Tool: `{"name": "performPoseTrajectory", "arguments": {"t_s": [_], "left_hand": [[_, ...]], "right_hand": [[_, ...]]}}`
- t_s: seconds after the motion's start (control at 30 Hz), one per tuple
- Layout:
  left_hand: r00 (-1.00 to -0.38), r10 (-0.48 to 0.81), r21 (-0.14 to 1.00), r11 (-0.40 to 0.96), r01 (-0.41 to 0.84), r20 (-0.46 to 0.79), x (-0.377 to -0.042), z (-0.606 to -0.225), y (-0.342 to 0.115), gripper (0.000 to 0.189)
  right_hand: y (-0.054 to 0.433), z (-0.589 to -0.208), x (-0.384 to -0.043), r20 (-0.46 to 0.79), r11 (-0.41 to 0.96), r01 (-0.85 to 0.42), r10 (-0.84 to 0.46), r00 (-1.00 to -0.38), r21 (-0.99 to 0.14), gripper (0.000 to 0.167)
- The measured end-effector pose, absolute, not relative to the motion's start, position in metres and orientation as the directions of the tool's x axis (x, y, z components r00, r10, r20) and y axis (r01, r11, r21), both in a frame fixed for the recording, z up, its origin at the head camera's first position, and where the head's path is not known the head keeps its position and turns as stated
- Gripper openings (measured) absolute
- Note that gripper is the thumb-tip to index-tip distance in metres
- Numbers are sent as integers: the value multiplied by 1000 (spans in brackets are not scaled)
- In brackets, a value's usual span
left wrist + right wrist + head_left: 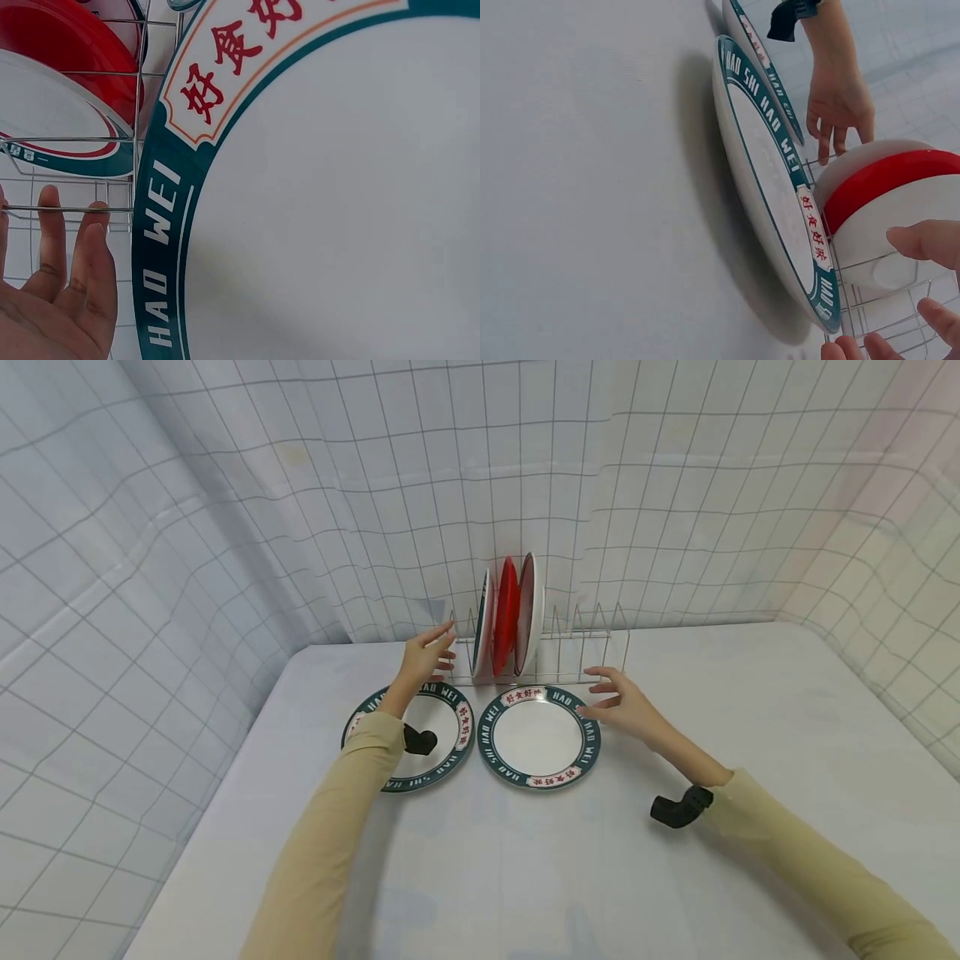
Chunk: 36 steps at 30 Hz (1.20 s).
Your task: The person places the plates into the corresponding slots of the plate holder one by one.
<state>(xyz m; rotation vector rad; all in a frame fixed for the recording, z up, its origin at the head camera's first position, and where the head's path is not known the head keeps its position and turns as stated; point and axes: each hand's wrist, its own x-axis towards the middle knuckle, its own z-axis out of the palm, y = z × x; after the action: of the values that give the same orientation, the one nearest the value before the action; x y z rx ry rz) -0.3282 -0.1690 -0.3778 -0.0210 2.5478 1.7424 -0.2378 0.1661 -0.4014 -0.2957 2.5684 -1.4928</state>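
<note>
A wire dish rack (pixel 577 634) stands at the back of the table, with a white plate with a dark green rim (pixel 483 627), a red plate (pixel 507 610) and a white dish (pixel 536 618) upright in it. My left hand (pixel 425 658) reaches over the left flat plate (pixel 442 760) to the rack's left end. Its fingers (pixel 51 232) are loosely extended at the rack's wires and grip no plate. On the other side, my right hand (pixel 622 703) hovers by the right flat plate's edge with spread fingers, holding nothing. That right flat plate (pixel 538 737) has a green lettered rim.
The white table (pixel 495 868) spreads out in front of the plates. A white gridded curtain (pixel 375 510) hangs right behind the rack and continues along both sides. Black wrist mounts (pixel 678 810) stick out from the sleeves.
</note>
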Motion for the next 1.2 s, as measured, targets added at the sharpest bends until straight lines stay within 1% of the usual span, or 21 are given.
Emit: {"name": "performPoseTrajectory", "arguments": {"t_s": [0.17, 0.3, 0.63, 1.0, 1.1, 1.2], "left_hand": [[-998, 16, 930, 366, -44, -54, -328, -378, -168, 44], [-999, 18, 931, 363, -42, -51, -328, -379, -169, 45], [-999, 15, 925, 378, -34, -43, -329, -379, -168, 44], [-998, 28, 926, 376, -35, -49, -330, -380, -168, 44], [-998, 30, 927, 373, -33, -48, -330, -380, -169, 44], [-998, 36, 929, 368, -33, -49, -330, -379, -169, 44]], "right_hand": [[172, -412, -235, -131, 479, -29, -298, -946, -878, 80], [173, -417, -234, -181, 464, 8, -330, -927, -886, 82], [169, -422, -233, -182, 481, 2, -329, -927, -877, 80], [161, -424, -235, -128, 519, -97, -381, -916, -849, 77], [160, -423, -237, -132, 542, -110, -387, -913, -833, 77], [160, -421, -238, -158, 544, -95, -399, -903, -834, 77]]}}
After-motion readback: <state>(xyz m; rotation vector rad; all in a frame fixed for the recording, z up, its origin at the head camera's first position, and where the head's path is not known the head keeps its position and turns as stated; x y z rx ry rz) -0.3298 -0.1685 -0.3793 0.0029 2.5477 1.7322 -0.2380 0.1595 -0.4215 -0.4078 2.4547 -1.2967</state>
